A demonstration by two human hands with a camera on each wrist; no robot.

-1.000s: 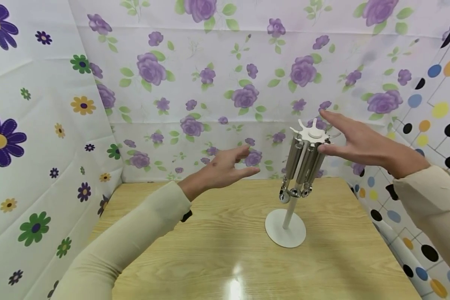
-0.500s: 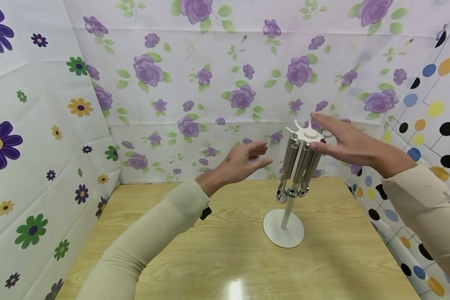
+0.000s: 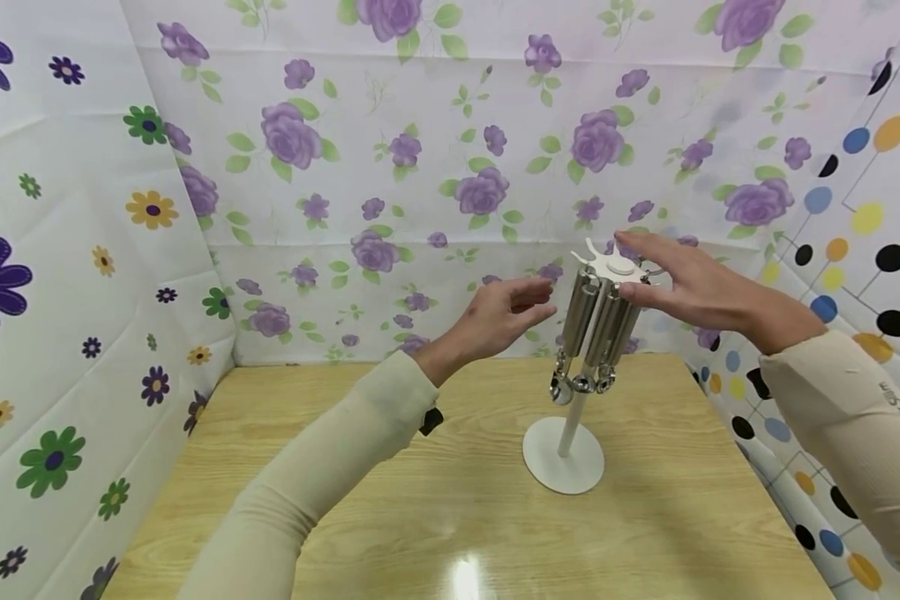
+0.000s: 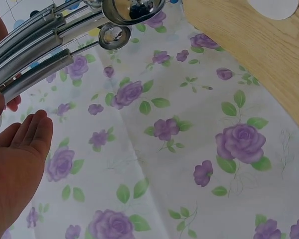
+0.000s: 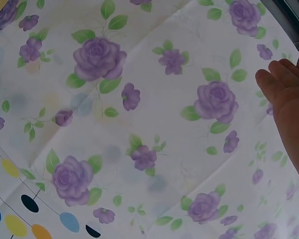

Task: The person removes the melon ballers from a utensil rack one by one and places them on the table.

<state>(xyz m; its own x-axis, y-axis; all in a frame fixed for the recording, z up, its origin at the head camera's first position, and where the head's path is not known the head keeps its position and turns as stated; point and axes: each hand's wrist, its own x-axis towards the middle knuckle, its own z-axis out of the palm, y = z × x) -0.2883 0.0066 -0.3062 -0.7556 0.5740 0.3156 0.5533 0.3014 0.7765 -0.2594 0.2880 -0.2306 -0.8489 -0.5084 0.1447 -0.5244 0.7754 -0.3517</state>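
Two hands flank one white rack (image 3: 617, 265) standing on the wooden table (image 3: 390, 517), at about 2 o'clock from the table's middle. Right hand (image 3: 690, 287) at the rack's 3 o'clock: fingers straight and spread, forefinger reaching over the slotted top disc, thumb tip against the disc's near edge; nothing gripped. Left hand (image 3: 498, 317) at the rack's 9 o'clock, near but apart from it; fingers extended and slightly relaxed, palm toward the rack, holding nothing. Left wrist view confirms: flat palm, fingers together, just beside the hanging metal utensils (image 4: 32, 64). Utensils hang handle-up in a cluster under the disc, steel handles close together, rounded bowls (image 3: 581, 383) at the low end around the pole. Round white base (image 3: 562, 468) sits flat on the table. Right wrist view shows only fingertips (image 5: 284, 82) against the floral cloth backdrop (image 3: 420, 150); contact with the rack cannot be told there. Polka-dot cloth (image 3: 862, 233) at 3 o'clock.
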